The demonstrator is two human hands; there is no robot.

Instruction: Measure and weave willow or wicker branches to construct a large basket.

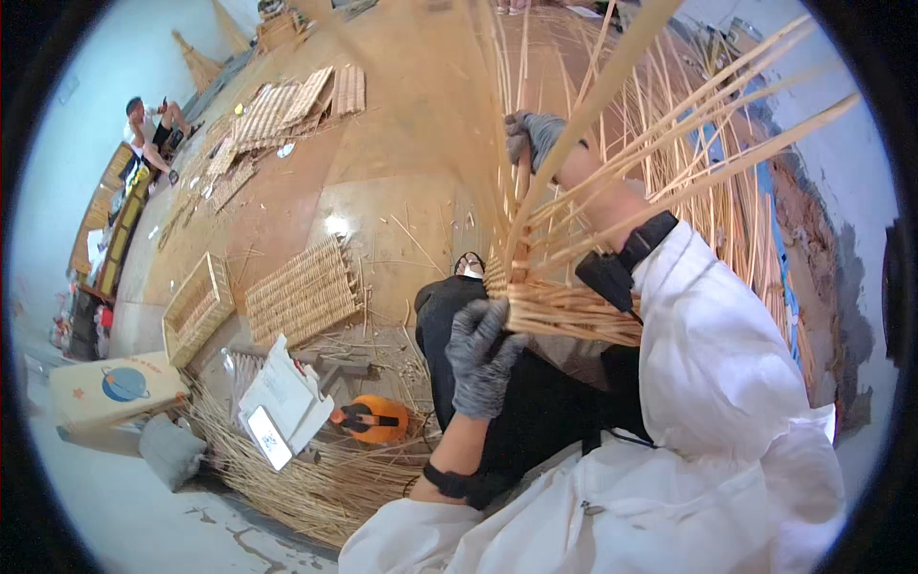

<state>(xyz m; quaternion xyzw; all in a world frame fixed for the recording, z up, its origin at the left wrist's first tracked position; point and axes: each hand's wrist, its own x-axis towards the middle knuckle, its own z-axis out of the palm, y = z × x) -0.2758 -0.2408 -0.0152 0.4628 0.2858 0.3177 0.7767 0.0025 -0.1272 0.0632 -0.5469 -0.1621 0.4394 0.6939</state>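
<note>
A partly woven piece of pale cane (574, 316) rests over my lap, with long loose strands fanning upward from it. My left hand (483, 349), in a grey mottled glove, has its fingers bent round the near left corner of the weave. Higher up, my right hand (535, 139), gloved the same, is closed on one of the upright strands; some of its fingers are hidden behind the canes.
Woven panels (301, 292), a woven tray (196, 311), an orange bottle (378, 418), a phone (268, 435) and a printed box (115, 392) lie to my left among loose strands. Cane bundles (765, 277) line the right wall. A seated person (143, 134) is far left.
</note>
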